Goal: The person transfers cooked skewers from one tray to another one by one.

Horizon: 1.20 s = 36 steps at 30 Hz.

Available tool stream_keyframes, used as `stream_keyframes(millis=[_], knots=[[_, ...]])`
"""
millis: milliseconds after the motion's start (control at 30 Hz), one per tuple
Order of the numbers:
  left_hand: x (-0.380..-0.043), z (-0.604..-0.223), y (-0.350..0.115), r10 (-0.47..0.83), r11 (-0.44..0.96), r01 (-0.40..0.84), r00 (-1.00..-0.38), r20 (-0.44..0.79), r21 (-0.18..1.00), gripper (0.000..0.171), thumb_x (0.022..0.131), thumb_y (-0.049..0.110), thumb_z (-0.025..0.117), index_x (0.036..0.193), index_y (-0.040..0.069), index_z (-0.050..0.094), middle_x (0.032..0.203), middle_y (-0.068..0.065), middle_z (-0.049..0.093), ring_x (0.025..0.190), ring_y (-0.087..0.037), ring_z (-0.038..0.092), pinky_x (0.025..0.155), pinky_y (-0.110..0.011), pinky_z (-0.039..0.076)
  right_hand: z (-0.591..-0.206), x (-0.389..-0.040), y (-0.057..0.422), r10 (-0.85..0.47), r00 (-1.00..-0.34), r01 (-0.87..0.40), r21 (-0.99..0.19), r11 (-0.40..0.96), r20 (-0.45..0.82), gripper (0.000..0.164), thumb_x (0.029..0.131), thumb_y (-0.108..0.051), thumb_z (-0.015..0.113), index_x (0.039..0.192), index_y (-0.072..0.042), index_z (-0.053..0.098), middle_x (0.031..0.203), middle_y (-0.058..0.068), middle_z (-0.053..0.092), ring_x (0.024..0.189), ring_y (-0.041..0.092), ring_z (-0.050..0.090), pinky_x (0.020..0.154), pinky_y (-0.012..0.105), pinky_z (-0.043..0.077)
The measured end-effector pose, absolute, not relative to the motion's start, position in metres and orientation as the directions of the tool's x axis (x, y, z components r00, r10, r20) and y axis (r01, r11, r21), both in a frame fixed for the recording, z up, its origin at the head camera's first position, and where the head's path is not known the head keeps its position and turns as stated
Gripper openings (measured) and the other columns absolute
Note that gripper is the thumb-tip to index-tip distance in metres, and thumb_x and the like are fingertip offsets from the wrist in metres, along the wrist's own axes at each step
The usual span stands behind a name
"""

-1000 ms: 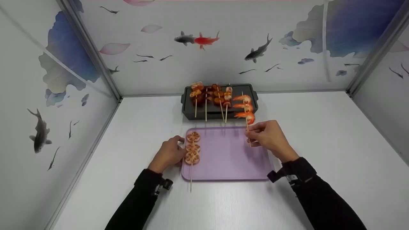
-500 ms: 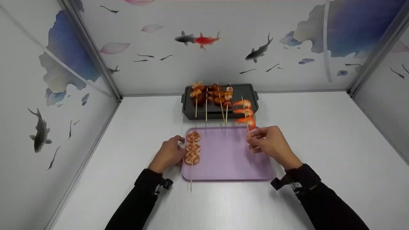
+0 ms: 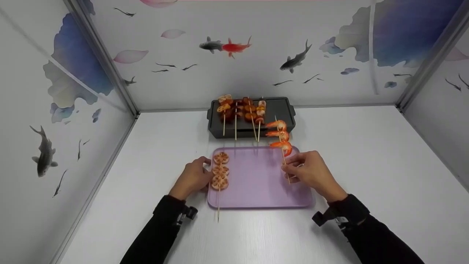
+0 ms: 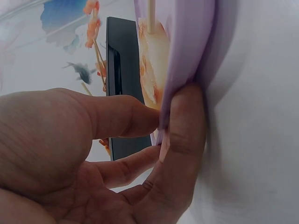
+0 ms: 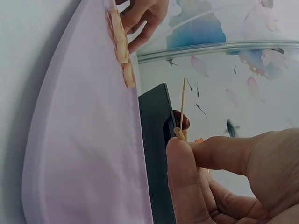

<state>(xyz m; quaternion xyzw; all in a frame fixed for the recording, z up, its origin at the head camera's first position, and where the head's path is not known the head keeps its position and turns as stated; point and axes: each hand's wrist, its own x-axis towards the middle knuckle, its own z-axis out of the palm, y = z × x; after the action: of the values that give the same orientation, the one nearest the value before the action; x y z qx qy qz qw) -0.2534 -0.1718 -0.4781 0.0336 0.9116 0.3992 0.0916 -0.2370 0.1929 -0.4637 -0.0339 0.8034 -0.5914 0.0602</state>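
Note:
My right hand pinches the stick of a shrimp skewer between thumb and fingers. The skewer is held above the right part of a purple tray, its shrimp toward the grill. At the tray's left edge my left hand grips the rim. In the left wrist view the thumb is on the upper side of the tray wall and a finger is under it. A lotus root skewer lies along the tray's left side, its stick jutting past the front edge.
Behind the tray stands a black grill pan bearing several food skewers, their sticks hanging over its front. White table surrounds both. Printed wall panels close off the back and sides.
My right hand has drawn the shrimp skewer back from over the grill pan, toward me and over the tray. The left hand has stayed at the tray's edge.

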Motion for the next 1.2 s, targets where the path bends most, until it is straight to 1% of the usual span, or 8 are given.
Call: stream_keyframes(millis=[167, 500, 733, 967, 1200], knots=[[-0.253, -0.477, -0.171, 0.131, 0.683, -0.015, -0.981, -0.142, 0.73, 0.045, 0.094, 0.012, 0.062, 0.137, 0.001, 0.055, 0.083, -0.006, 0.068, 0.063, -0.02, 0.068, 0.053, -0.031, 0.053, -0.466, -0.232, 0.191, -0.138, -0.989, 0.01, -0.946, 0.323, -0.057, 0.018, 0.086, -0.008, 0.08, 0.098, 0.003, 0.073, 0.084, 0.018, 0.072, 0.07, 0.029, 0.073, 0.062, 0.043, 0.061], [-0.255, -0.478, -0.172, 0.123, 0.674, -0.041, -0.978, -0.167, 0.737, 0.045, 0.095, 0.012, 0.062, 0.139, 0.003, 0.055, 0.086, -0.008, 0.068, 0.063, -0.021, 0.069, 0.054, -0.032, 0.055, -0.471, -0.223, 0.188, -0.136, -0.988, 0.019, -0.935, 0.353, -0.071, 0.014, 0.085, -0.007, 0.08, 0.095, 0.001, 0.074, 0.081, 0.016, 0.071, 0.067, 0.027, 0.072, 0.061, 0.041, 0.061], [-0.254, -0.478, -0.173, 0.127, 0.67, -0.043, -0.977, -0.171, 0.741, 0.045, 0.095, 0.012, 0.062, 0.138, 0.002, 0.054, 0.086, -0.008, 0.068, 0.064, -0.021, 0.069, 0.055, -0.034, 0.056, -0.474, -0.216, 0.186, -0.126, -0.99, 0.016, -0.92, 0.392, -0.071, 0.013, 0.085, -0.006, 0.08, 0.094, 0.0, 0.074, 0.079, 0.013, 0.07, 0.063, 0.026, 0.071, 0.059, 0.039, 0.06], [-0.254, -0.478, -0.172, 0.125, 0.68, -0.033, -0.979, -0.16, 0.733, 0.044, 0.095, 0.014, 0.063, 0.137, 0.003, 0.055, 0.085, -0.007, 0.068, 0.064, -0.022, 0.068, 0.055, -0.032, 0.054, -0.472, -0.211, 0.183, -0.134, -0.988, 0.021, -0.919, 0.394, -0.08, 0.012, 0.086, -0.007, 0.08, 0.094, 0.0, 0.075, 0.081, 0.013, 0.07, 0.062, 0.026, 0.071, 0.06, 0.043, 0.06], [-0.254, -0.479, -0.172, 0.128, 0.671, -0.04, -0.977, -0.169, 0.741, 0.044, 0.095, 0.013, 0.062, 0.138, 0.003, 0.054, 0.085, -0.007, 0.068, 0.064, -0.022, 0.069, 0.055, -0.032, 0.053, -0.471, -0.207, 0.18, -0.141, -0.987, 0.016, -0.908, 0.418, -0.082, 0.013, 0.085, -0.009, 0.081, 0.094, -0.002, 0.075, 0.08, 0.013, 0.07, 0.061, 0.026, 0.071, 0.059, 0.042, 0.06]])
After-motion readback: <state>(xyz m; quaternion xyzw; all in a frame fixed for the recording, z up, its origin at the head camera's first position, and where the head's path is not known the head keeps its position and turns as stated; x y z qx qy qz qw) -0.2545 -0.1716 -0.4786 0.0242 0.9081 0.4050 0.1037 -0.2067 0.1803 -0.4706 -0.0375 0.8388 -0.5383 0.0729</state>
